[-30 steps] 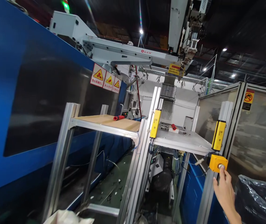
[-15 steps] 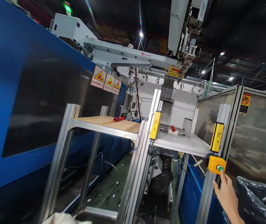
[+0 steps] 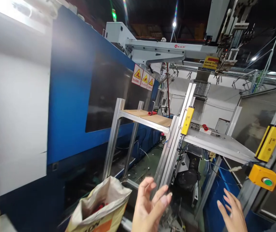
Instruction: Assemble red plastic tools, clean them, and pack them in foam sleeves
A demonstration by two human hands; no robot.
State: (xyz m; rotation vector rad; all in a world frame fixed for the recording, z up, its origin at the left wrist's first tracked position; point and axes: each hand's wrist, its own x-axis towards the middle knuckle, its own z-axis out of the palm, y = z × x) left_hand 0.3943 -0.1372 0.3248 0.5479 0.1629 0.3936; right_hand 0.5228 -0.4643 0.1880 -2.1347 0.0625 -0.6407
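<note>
While both hands are open, empty and well apart, the left hand [image 3: 150,206] is hovering just beside a paper sack [image 3: 99,201] with red parts [image 3: 98,207] inside it, and the right hand [image 3: 232,211] is reaching near, but not touching, a yellow push-button box [image 3: 263,177]. Another red part [image 3: 152,113] is lying on a wooden shelf [image 3: 161,120] farther away.
</note>
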